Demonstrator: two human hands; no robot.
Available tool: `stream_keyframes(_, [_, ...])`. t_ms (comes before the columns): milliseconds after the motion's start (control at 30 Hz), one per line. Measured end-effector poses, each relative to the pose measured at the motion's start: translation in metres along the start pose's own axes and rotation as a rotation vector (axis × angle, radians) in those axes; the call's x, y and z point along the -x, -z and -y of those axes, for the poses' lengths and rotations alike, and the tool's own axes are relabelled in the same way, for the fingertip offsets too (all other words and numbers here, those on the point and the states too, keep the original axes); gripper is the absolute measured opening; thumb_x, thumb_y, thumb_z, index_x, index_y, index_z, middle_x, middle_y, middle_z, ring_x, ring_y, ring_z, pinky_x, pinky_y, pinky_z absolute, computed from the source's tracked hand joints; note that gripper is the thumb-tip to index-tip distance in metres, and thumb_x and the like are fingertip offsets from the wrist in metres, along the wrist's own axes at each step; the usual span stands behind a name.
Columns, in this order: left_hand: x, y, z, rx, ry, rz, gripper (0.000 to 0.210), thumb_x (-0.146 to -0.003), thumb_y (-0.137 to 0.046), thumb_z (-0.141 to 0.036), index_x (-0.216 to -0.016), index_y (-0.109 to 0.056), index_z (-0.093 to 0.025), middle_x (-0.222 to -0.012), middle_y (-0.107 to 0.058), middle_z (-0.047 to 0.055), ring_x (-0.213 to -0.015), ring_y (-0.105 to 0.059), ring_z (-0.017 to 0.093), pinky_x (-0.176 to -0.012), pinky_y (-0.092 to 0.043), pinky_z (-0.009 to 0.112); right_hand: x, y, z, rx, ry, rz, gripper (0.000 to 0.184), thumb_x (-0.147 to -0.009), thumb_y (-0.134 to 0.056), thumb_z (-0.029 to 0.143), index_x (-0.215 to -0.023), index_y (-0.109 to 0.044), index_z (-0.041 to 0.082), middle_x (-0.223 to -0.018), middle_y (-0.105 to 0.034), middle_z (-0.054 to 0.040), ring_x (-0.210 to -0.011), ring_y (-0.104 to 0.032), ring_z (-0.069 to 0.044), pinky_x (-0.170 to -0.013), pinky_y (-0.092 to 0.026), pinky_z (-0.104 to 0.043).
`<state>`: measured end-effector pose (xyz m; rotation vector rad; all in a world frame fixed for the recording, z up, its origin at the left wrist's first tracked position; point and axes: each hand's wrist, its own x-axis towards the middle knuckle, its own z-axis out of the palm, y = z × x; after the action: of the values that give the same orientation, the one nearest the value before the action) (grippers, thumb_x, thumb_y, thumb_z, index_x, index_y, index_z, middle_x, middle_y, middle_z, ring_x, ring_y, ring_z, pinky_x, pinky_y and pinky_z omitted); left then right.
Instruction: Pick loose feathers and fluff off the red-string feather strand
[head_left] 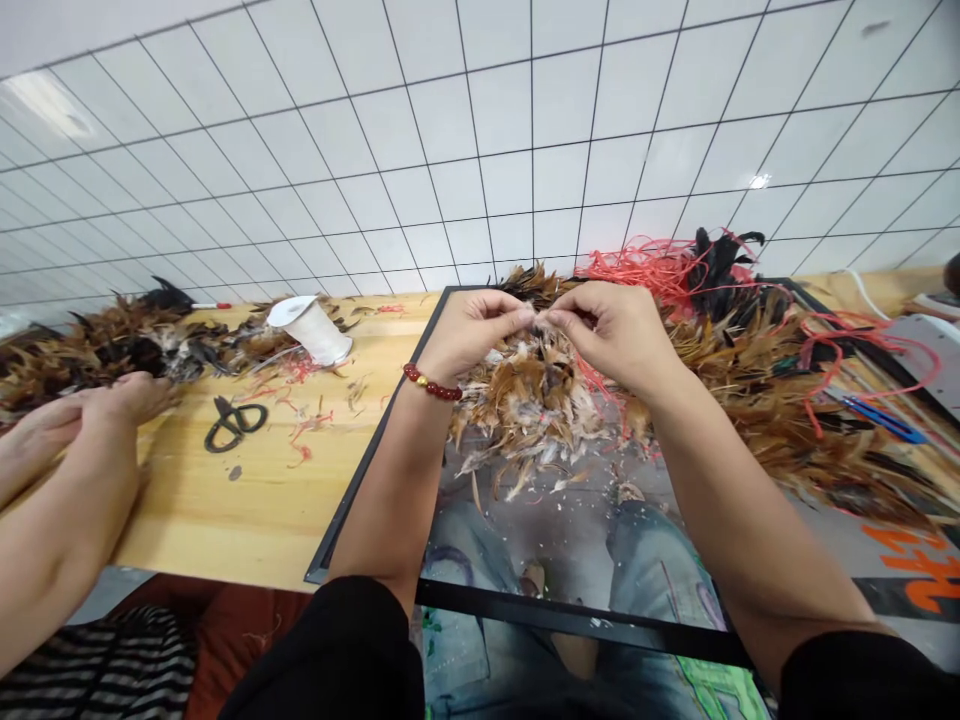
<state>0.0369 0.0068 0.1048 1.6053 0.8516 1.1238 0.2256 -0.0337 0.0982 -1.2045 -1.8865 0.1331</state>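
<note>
At the left edge of the frame, a co-worker's hands (131, 397) are at a row of brown feathers (105, 345). Right of these, black-handled scissors (234, 424) lie on the wooden table (225, 520), with a white spool (319, 333) above them and red scraps (304, 425) alongside. At centre, the person's left hand (480, 325), a beaded bracelet (433, 384) at its wrist, has thumb and forefinger pinched together on a pale wisp (538, 317); its material cannot be determined. Directly beneath, a feather pile (532, 400) rests on a dark-edged panel (585, 625). The right hand (619, 325), just right of centre, pinches the same wisp, fingers curled. Behind it, upper right, lie tangled red strands (645, 275) and black feathers (716, 275). Further right are brown plumes (795, 440) and a blue cutter (885, 420).
</note>
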Motion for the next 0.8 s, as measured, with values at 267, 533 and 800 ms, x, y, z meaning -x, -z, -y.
stream_keyframes(267, [-0.006, -0.018, 0.011, 0.461, 0.119, -0.145, 0.018, -0.073, -0.084, -0.03, -0.075, -0.073, -0.016, -0.075, -0.073, 0.003, -0.072, -0.067, 0.011, -0.076, -0.054, 0.025, 0.001, -0.018, 0.003, -0.288, -0.139, -0.312, 0.024, -0.091, -0.059, 0.042, -0.085, -0.067, 0.02, -0.073, -0.067, -0.002, -0.067, -0.059, -0.015, -0.065, -0.048, -0.028])
stream_keyframes(533, [-0.003, -0.029, 0.011, 0.51, 0.18, -0.034, 0.026, -0.073, -0.085, -0.038, -0.084, -0.074, -0.017, -0.086, -0.076, 0.006, -0.086, -0.07, 0.015, -0.083, -0.054, 0.028, 0.003, -0.026, 0.002, -0.292, -0.118, -0.315, 0.026, -0.091, -0.061, 0.045, -0.086, -0.067, 0.02, -0.076, -0.069, -0.0024, -0.066, -0.06, -0.014, -0.066, -0.049, -0.028])
stream_keyframes(800, [-0.004, -0.033, 0.013, 0.488, 0.188, -0.035, 0.021, -0.079, -0.081, -0.036, -0.085, -0.071, -0.018, -0.086, -0.075, 0.004, -0.092, -0.072, 0.018, -0.083, -0.056, 0.03, 0.003, -0.024, 0.002, -0.188, -0.095, -0.256, 0.025, -0.09, -0.06, 0.042, -0.084, -0.069, 0.02, -0.076, -0.069, -0.0034, -0.068, -0.059, -0.016, -0.072, -0.051, -0.032])
